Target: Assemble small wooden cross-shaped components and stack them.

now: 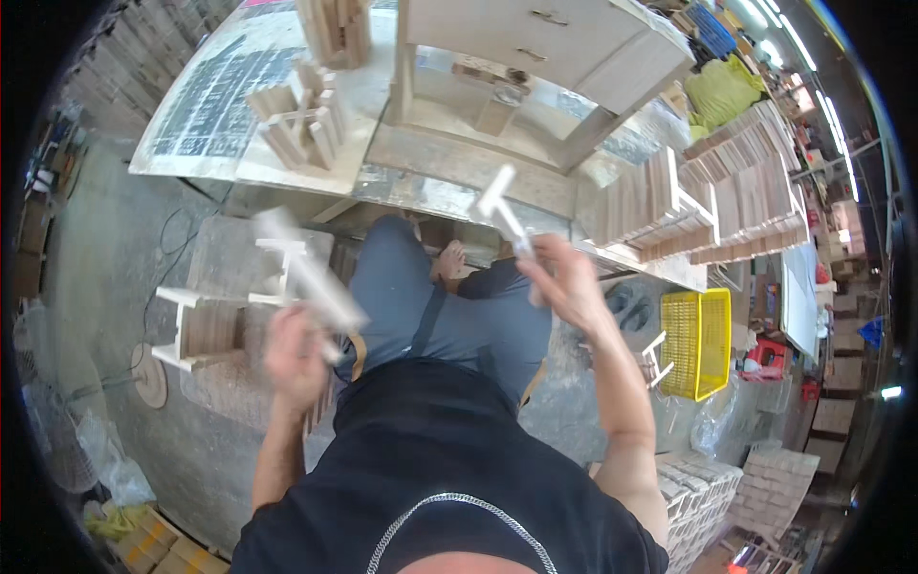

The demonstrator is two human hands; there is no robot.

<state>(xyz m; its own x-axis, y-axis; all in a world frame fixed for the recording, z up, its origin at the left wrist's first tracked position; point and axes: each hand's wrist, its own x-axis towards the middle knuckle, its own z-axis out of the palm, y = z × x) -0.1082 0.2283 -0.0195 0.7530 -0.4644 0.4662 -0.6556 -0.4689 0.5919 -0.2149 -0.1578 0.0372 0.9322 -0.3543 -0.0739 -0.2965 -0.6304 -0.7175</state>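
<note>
My left hand (295,356), smeared by motion, is closed on the lower end of a pale wooden piece (311,273), itself blurred, beside my left thigh. To the right, in front of my knee, my right hand (571,277) pinches a small pale T-shaped wooden piece (499,203) that points up and leftward toward the bench edge. The two pieces are apart. Left of my left hand, flat wooden slats (215,328) lie stacked between pale wooden end frames (170,330).
Small wooden assemblies (301,124) stand on the workbench (215,105), near a pale cabinet frame (574,57) with drawers. Rows of wooden slats (645,206) sit at the bench's right. A yellow basket (696,344) stands right of me; stacked wooden parts (703,493) lie at lower right.
</note>
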